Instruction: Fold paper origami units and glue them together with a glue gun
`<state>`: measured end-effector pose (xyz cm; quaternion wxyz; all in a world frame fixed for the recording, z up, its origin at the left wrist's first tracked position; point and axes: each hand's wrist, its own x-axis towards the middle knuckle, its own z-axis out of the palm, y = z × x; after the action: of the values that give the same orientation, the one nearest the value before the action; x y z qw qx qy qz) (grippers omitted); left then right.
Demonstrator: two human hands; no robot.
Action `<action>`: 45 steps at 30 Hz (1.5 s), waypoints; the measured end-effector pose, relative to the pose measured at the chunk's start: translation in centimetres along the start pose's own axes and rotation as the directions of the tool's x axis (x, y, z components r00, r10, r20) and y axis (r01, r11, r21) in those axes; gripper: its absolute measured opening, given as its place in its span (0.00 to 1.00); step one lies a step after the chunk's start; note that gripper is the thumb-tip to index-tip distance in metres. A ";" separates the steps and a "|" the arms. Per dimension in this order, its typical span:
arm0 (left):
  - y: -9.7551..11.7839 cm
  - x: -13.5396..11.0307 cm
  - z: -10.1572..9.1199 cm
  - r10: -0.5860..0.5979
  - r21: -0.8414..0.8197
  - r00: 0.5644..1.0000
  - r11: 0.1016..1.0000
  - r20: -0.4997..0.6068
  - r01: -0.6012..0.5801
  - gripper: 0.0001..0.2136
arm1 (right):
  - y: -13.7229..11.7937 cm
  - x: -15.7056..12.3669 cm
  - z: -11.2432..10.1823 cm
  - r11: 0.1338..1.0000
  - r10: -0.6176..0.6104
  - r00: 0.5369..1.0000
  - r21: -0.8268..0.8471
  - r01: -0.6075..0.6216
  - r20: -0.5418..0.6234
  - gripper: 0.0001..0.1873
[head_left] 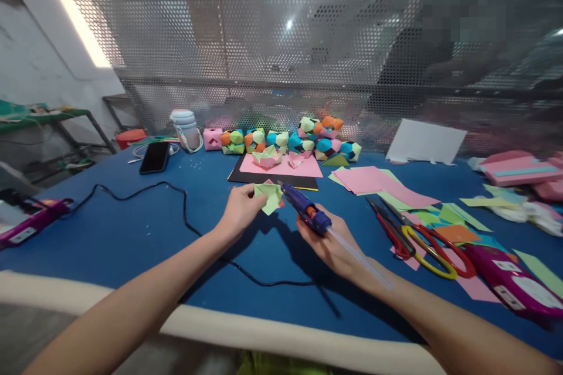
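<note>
Pinched in my left hand [241, 211] is a folded paper piece [270, 198], pale green with a bit of pink at its edge. My right hand [328, 246] is wrapped round a blue glue gun [308, 210], whose tip points at the paper's right edge; whether they touch I cannot tell. A clear glue stick [360, 261] sticks out of the gun's back. Beyond my hands, a folded green and pink paper piece [267, 157] and a smaller pink one [297, 159] rest on pink sheets [246, 165] over a black sheet [241, 176].
Several folded paper balls [277, 142] line the back by a perforated metal screen [264, 41]. Scissors [422, 246], paper scraps [457, 233] and a purple device [512, 281] lie right. A black cable [187, 217] crosses the blue table [123, 234]; a phone [155, 157] and bottle [187, 129] stand left.
</note>
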<state>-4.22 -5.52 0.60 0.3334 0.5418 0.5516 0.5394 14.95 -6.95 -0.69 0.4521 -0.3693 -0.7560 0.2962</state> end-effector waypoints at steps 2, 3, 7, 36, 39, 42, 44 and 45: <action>-0.3 -0.1 0.1 -0.009 0.022 1.000 1.000 0.002 0.009 0.08 | 0.1 0.2 0.0 0.997 -0.044 0.998 -0.065 0.047 0.044 0.07; -0.4 -0.1 0.0 -0.015 0.026 1.000 1.000 0.005 0.015 0.08 | 0.2 0.2 0.0 0.995 -0.052 0.997 -0.082 0.057 0.059 0.07; -0.9 -0.2 -0.2 -0.036 0.008 0.999 0.999 0.023 0.036 0.07 | 0.3 0.1 0.2 0.993 -0.050 0.995 -0.100 0.059 0.087 0.07; -1.2 -1.0 0.1 -0.041 0.022 0.995 0.999 0.092 0.039 0.07 | -0.1 -0.1 0.3 0.990 -0.042 0.983 -0.124 0.065 0.179 0.07; -1.3 -1.0 0.0 -0.046 0.024 0.994 0.999 0.097 0.044 0.07 | -0.1 -0.2 0.2 0.985 -0.036 0.983 -0.160 0.065 0.178 0.08; -1.3 -1.0 0.0 -0.048 0.030 0.994 0.999 0.103 0.045 0.07 | -0.3 -0.2 0.1 0.984 -0.043 0.984 -0.163 0.071 0.175 0.09; -1.3 -1.0 0.0 -0.044 0.042 0.993 0.998 0.105 0.040 0.07 | -0.4 -0.1 0.1 0.981 -0.051 0.984 -0.178 0.082 0.172 0.09; -1.3 -1.0 0.0 -0.043 0.047 0.993 0.998 0.107 0.038 0.07 | -0.4 -0.1 0.1 0.978 -0.056 0.984 -0.190 0.088 0.171 0.08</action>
<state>-4.33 -6.29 -0.90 0.3614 0.5662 0.5555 0.4902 14.81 -7.28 -0.50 0.3596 -0.3587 -0.8294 0.2328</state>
